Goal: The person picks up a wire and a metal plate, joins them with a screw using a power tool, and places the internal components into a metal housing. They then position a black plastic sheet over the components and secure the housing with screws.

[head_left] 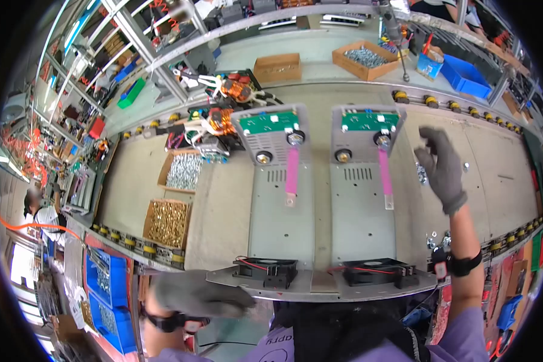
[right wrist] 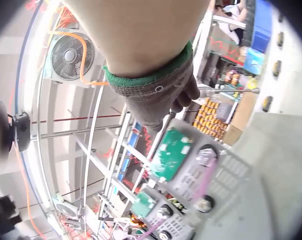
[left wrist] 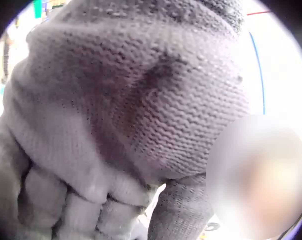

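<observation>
Two grey metal chassis plates, the left one (head_left: 282,223) and the right one (head_left: 362,226), lie side by side on the bench. Each has an upright panel with a green circuit board (head_left: 371,122), round black-ringed terminals and a pink strip (head_left: 385,172) hanging down. Black fans (head_left: 374,273) with red wires sit at their near edge. My gloved right hand (head_left: 445,175) is raised right of the right chassis, fingers loosely bent with nothing held; the right wrist view puts it close above the panel tops. Low at front left, my gloved left hand (head_left: 202,294) holds nothing, its fingers relaxed.
Cartons of silver screws (head_left: 184,171) and brass fasteners (head_left: 168,222) stand at left, near a wired assembly with copper coils (head_left: 222,122). A screwdriver (head_left: 405,77) hangs at the back beside a carton of hardware (head_left: 365,58). Roller tracks edge the bench; loose nuts (head_left: 431,240) lie at right.
</observation>
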A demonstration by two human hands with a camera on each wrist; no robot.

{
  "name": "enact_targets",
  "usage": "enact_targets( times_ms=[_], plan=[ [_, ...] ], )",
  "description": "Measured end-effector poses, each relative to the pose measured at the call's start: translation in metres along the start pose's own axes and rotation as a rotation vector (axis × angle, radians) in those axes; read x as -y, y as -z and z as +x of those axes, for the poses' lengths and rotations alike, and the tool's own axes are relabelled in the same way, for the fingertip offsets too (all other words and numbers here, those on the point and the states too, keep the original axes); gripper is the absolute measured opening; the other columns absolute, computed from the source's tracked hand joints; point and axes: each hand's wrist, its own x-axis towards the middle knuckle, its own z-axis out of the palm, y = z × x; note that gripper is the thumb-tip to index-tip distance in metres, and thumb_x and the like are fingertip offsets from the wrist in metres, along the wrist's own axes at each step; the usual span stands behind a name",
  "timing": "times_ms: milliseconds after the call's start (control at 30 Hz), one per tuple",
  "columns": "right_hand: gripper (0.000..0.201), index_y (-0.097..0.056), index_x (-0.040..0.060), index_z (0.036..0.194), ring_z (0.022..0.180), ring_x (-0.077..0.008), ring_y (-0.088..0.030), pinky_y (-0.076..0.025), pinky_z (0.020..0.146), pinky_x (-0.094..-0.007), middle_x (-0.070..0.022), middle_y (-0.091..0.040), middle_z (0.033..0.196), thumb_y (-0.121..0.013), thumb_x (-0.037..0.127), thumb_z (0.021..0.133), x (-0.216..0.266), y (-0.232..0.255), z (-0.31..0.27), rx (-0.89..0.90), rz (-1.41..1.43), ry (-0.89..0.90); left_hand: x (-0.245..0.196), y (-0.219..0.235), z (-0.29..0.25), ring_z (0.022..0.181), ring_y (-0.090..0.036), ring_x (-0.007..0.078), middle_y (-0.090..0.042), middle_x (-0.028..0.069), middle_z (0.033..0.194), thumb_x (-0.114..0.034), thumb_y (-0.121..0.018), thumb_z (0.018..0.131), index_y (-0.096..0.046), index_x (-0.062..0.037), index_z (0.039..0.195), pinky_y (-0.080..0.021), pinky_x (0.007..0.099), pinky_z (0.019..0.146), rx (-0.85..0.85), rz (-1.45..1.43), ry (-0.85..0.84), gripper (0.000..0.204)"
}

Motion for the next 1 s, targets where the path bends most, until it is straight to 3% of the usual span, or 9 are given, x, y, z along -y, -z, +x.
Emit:
enact_targets(
  times_ms=[133, 200, 300, 433, 533, 767, 800, 867, 1000],
  plan=[
    [0.038, -0.060, 0.0069, 0.112, 0.092, -0.0308, -0.062, -0.049, 0.079, -0.0402, -0.0126, -0.063, 0.102, -0.068, 0.021, 0.078, 0.068, -0.010, 0.060, -0.110, -0.179, 0.412, -0.091, 0.071, -0.038, 0.062, -0.067, 0.0176, -0.070, 0.0057, 0.081, -0.026, -0.062, 0.091, -0.066, -0.0084, 0.111, -0.052, 0.0268, 0.049, -0.123, 0.274, -0.098, 0.027],
    [0.036, -0.061, 0.0072, 0.109, 0.090, -0.0318, -0.063, -0.049, 0.077, -0.0419, -0.0126, -0.064, 0.098, -0.068, 0.025, 0.078, 0.071, 0.008, 0.091, 0.026, -0.430, 0.578, -0.092, 0.096, 0.020, 0.069, -0.070, 0.0222, -0.070, 0.0115, 0.078, -0.026, -0.063, 0.092, -0.068, 0.0013, 0.101, -0.055, 0.0340, 0.068, -0.299, 0.324, -0.492, 0.029],
    [0.035, -0.064, 0.0079, 0.103, 0.091, -0.0323, -0.064, -0.049, 0.078, -0.0442, -0.0125, -0.067, 0.095, -0.067, 0.033, 0.079, 0.069, -0.012, 0.101, 0.440, -0.585, 0.353, -0.134, 0.147, 0.117, 0.092, -0.064, 0.0318, -0.067, 0.0170, 0.103, -0.036, -0.059, 0.089, -0.064, -0.0021, 0.110, -0.049, 0.0382, 0.077, -0.810, 0.744, -0.378, 0.040],
    [0.035, -0.067, 0.0093, 0.098, 0.091, -0.0309, -0.065, -0.049, 0.079, -0.0422, -0.0122, -0.068, 0.094, -0.067, 0.038, 0.077, 0.065, 0.016, 0.109, 0.641, -0.647, 0.231, -0.156, 0.168, 0.211, 0.100, -0.063, 0.0323, -0.066, 0.0153, 0.107, -0.043, -0.065, 0.081, -0.066, -0.0086, 0.111, -0.048, 0.0416, 0.084, -0.381, 0.858, -0.020, 0.045],
    [0.034, -0.069, 0.0109, 0.099, 0.092, -0.0310, -0.065, -0.049, 0.081, -0.0420, -0.0128, -0.068, 0.094, -0.067, 0.037, 0.077, 0.045, 0.035, 0.106, 0.630, -0.597, 0.245, -0.159, 0.165, 0.232, 0.100, -0.062, 0.0307, -0.067, 0.0137, 0.106, -0.040, -0.064, 0.081, -0.067, -0.0128, 0.105, -0.048, 0.0416, 0.084, -0.426, 0.941, -0.076, 0.037],
    [0.018, -0.071, 0.0082, 0.095, 0.073, -0.0155, -0.060, -0.049, 0.068, -0.0310, -0.0074, -0.066, 0.081, -0.070, 0.019, 0.081, -0.002, 0.144, 0.095, 0.120, -0.255, 0.029, -0.187, 0.194, 0.209, 0.075, -0.065, 0.0279, -0.068, 0.0095, 0.087, -0.027, -0.067, 0.082, -0.068, -0.0143, 0.101, -0.051, 0.0337, 0.067, -0.872, 0.989, -0.400, 0.023],
    [0.020, -0.070, 0.0064, 0.098, 0.075, -0.0140, -0.060, -0.048, 0.069, -0.0307, -0.0077, -0.066, 0.082, -0.069, 0.017, 0.081, -0.003, 0.163, 0.090, -0.037, -0.308, 0.039, -0.195, 0.190, 0.200, 0.077, -0.067, 0.0260, -0.069, 0.0084, 0.090, -0.018, -0.065, 0.084, -0.068, -0.0134, 0.104, -0.051, 0.0317, 0.065, -0.826, 0.450, -0.410, 0.021],
    [0.029, -0.065, 0.0074, 0.110, 0.076, -0.0150, -0.058, -0.047, 0.071, -0.0308, -0.0072, -0.065, 0.089, -0.068, 0.015, 0.082, 0.013, 0.185, 0.066, -0.231, -0.259, 0.151, -0.195, 0.179, 0.173, 0.081, -0.068, 0.0239, -0.070, 0.0061, 0.093, -0.014, -0.066, 0.084, -0.067, -0.0105, 0.105, -0.052, 0.0332, 0.067, -1.394, 1.025, -0.846, 0.022],
    [0.043, -0.060, 0.0095, 0.123, 0.072, -0.0214, -0.057, -0.047, 0.066, -0.0331, -0.0072, -0.059, 0.088, -0.070, 0.016, 0.081, 0.038, 0.139, -0.010, -0.638, -0.697, 0.070, -0.142, 0.128, 0.173, 0.091, -0.063, 0.0234, -0.065, 0.0055, 0.109, -0.015, -0.063, 0.080, -0.067, -0.0183, 0.106, -0.049, 0.0358, 0.072, -1.764, 1.322, -0.847, 0.026]
  ],
)
